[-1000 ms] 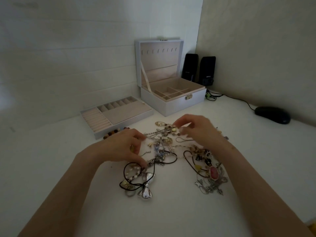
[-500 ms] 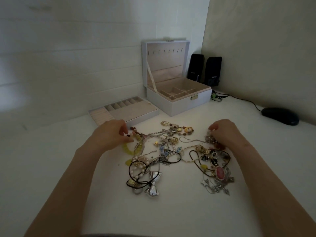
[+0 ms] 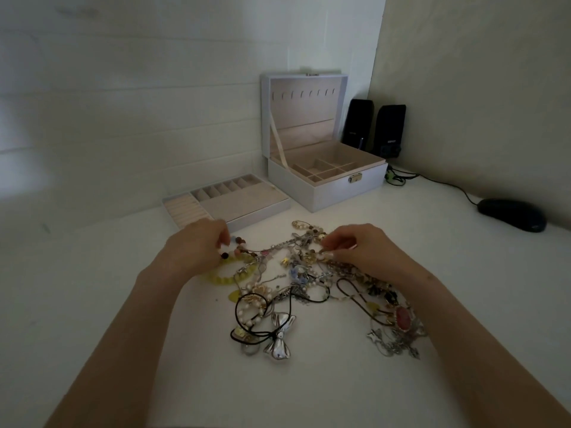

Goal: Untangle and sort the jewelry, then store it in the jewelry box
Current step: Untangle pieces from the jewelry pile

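The left hand (image 3: 197, 245), which covered the middle-left of the jewelry pile (image 3: 302, 273) a second ago, now sits at the pile's left edge just beside the tray (image 3: 247, 202). It pinches a beaded strand (image 3: 238, 241) drawn out leftward. The yellow bracelet (image 3: 222, 274) it hid now shows. The right hand (image 3: 355, 248) has swung out right and come back, and now pinches gold pieces (image 3: 312, 257) at the pile's upper middle.
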Available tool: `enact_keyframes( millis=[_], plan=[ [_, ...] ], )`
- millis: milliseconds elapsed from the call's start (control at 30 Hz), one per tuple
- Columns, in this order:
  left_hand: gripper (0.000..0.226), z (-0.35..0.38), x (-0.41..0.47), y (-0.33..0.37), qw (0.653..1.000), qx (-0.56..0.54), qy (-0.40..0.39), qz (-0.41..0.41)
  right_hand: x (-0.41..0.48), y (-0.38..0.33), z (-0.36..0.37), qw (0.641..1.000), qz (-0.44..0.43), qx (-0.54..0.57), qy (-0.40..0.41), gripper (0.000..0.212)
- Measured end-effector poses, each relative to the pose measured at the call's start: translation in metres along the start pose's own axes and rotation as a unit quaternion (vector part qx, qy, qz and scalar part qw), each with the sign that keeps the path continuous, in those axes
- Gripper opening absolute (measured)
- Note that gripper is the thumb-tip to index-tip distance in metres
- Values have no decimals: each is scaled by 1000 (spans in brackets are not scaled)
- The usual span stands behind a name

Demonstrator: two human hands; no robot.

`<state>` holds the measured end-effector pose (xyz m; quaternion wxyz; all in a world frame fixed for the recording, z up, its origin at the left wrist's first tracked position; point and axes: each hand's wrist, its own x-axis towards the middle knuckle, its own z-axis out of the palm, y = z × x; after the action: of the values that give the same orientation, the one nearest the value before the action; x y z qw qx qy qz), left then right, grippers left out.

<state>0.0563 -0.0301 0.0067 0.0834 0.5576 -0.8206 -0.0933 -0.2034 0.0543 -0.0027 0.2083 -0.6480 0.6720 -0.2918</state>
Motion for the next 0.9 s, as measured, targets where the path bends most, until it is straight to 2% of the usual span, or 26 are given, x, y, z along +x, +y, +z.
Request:
enact_keyframes(
  millis=[67,133,267,367,567,767,900],
  plan=[
    [21,2,0,10,995,-63,70,36,-1,-2,-1,998,-50,-12,40,19],
    [19,5,-2,16,991,-84,84,59,-3,-7,0,995,-99,8,23,22],
    [20,3,0,6,999,32,4,1,-5,-12,13,987,-160,-17,-15,23],
    [22,3,1,1,999,34,-9,-16,-3,-15,22,982,-188,-15,-3,21],
    [16,3,2,0,999,-9,-31,-40,4,-35,35,983,-181,7,15,17],
    [24,-6,1,1,987,-155,44,-20,14,-57,30,987,-160,15,-2,18],
    [17,-15,-1,6,959,-215,182,26,34,-80,33,986,-151,62,-16,38]
  ],
)
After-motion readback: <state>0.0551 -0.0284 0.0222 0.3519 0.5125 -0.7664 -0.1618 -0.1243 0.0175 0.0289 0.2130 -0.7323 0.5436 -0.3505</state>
